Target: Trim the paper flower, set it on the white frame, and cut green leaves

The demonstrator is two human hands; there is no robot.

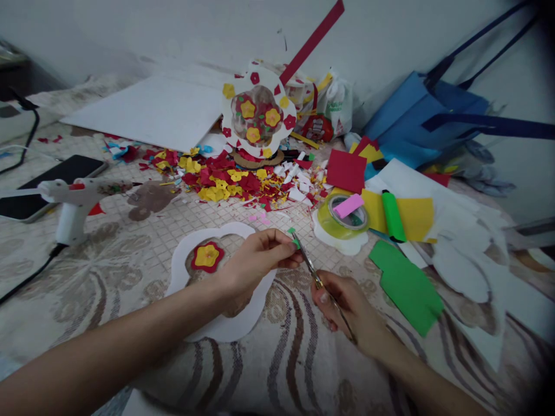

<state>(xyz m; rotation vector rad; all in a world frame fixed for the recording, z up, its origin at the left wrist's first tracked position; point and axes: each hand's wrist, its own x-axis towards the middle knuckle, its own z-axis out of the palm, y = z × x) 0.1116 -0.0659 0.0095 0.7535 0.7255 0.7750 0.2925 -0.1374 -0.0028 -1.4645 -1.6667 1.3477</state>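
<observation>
From where I'm standing, the left hand (271, 249) is pinching a small green piece (292, 231); the right hand (342, 300) is gripping scissors (313, 267), which are slanting forward and leftward to that piece.

Slim bare fingers (282, 252), bare wrists (222, 289), bare forearms (130, 335)

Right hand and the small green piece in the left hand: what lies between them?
In the head view, the scissors, held in the right hand, span it, blades at the small green piece.
</observation>
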